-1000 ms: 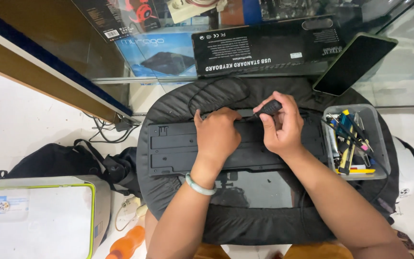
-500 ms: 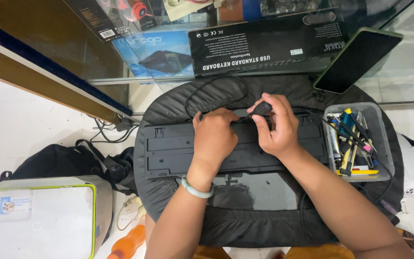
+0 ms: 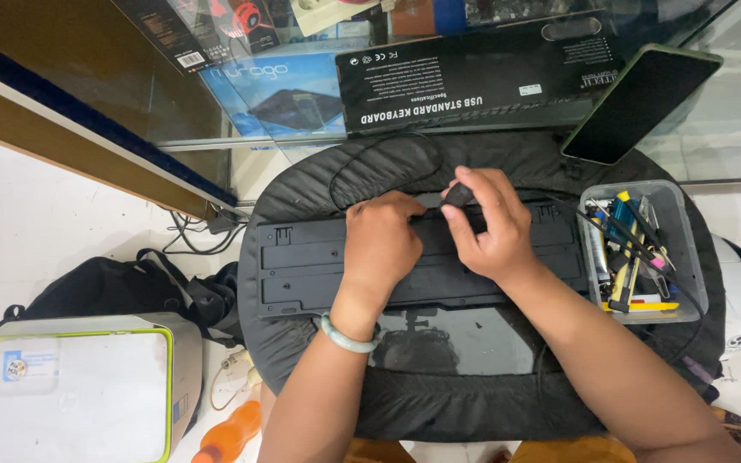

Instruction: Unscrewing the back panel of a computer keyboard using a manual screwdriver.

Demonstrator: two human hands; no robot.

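A black keyboard (image 3: pixel 302 266) lies face down on a round black padded surface (image 3: pixel 473 403). My left hand (image 3: pixel 383 249), with a pale green bangle at the wrist, presses flat on the keyboard's back near its middle. My right hand (image 3: pixel 490 227) grips a small black tool handle (image 3: pixel 458 195) held upright at the keyboard's far edge. The tool's tip is hidden by my fingers. The keyboard's black cable (image 3: pixel 379 163) loops behind it.
A clear plastic tub of tools (image 3: pixel 641 249) stands at the right. A dark phone (image 3: pixel 641 103) leans behind it, beside a black keyboard box (image 3: pixel 482 73). At the left lie a black bag (image 3: pixel 122 291), a white and green case (image 3: pixel 70 394) and an orange bottle (image 3: pixel 229 437).
My right hand with the tool handle has shifted slightly left along the keyboard's far edge. My left hand stays pressed on the keyboard.
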